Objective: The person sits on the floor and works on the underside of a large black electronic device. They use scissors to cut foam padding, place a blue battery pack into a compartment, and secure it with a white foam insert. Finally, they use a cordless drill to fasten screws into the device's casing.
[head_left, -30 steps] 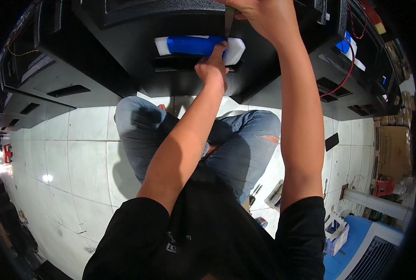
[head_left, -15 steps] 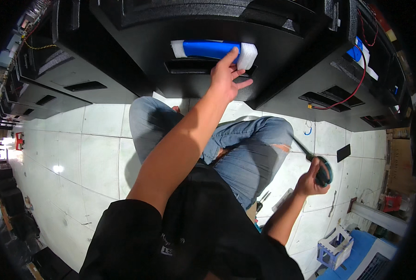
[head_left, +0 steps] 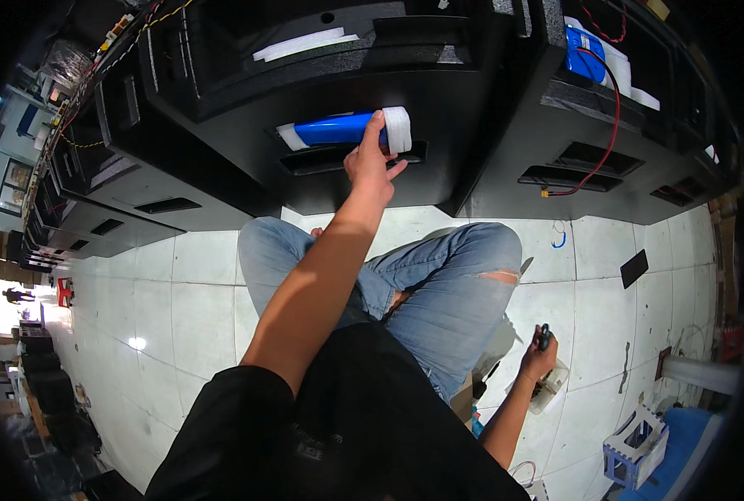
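A blue, wrapped block (head_left: 335, 129) with white foam at both ends, perhaps a battery pack, sits just above the slot (head_left: 315, 161) in the black cabinet (head_left: 247, 125) before me. My left hand (head_left: 370, 160) reaches up and grips it near its right foam end (head_left: 397, 130), one finger pressed on its face and others spread below. Low on the right, over the floor, my right hand (head_left: 540, 359) is closed on scissors with a dark handle (head_left: 543, 337). Their blades are hard to make out from this angle.
Black cabinets stand left and right (head_left: 497, 159); the right one holds another blue pack (head_left: 585, 52) and a dangling red cable (head_left: 612, 125). A flat black piece (head_left: 634, 269), a small plastic stool (head_left: 637, 447) and a pale container (head_left: 549, 391) are on the tiled floor.
The view has shifted, showing more of the cabinet tops. My right hand has lowered and turned, so the scissors no longer show side-on. My left hand stays on the blue block, which now tilts slightly.
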Demonstrator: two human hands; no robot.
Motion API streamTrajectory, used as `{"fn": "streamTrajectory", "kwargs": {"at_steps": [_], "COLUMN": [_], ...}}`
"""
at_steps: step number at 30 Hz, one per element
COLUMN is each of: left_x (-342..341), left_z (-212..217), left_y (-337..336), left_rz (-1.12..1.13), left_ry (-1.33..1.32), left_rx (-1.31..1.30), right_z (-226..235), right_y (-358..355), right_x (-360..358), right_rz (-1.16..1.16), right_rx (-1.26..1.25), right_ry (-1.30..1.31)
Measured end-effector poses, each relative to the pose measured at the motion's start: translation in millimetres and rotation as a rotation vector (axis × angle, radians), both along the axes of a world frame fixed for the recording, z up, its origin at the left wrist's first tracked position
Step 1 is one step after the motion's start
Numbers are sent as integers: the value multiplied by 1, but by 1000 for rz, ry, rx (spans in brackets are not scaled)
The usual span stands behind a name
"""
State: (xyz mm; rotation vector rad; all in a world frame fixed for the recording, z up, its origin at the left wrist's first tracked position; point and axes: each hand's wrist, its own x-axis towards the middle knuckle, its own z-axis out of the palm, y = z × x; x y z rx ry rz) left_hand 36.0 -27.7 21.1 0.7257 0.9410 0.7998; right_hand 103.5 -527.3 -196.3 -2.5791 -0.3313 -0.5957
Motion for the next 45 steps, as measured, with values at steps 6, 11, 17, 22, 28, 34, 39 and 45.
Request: {"fn": "streamTrajectory", "kwargs": {"at_steps": [6,11,17,22,28,34,39,45], "left_x": [11,8,-4,-21,-35,-95,-66,-32], "left_z": [6,8,5,26,38,88,151,124], "left_y": [-5,-4,6,13,17,31,89,112], "left_rz": [149,171,-148,-270,-354,-175,-75,-40], "left_ry": [28,12,27,19,126,605,622,846], "left_rx": [-39,-64,-99,-179,-56,1463,1995,1996], "right_z": [16,141,279,283,218,200,241,268], "right_y": [35,171,364,413,417,468,500,514], "right_x": [-1,29,6,7,-28,-70,-89,-90], "right_rz": [171,487,1081,1063,809,432,94,-112], "right_rx": [-339,248,250,-89,798,1792,1960,1866], "right_ry": [596,27,-317,-309,681,1376,1221,1141]}}
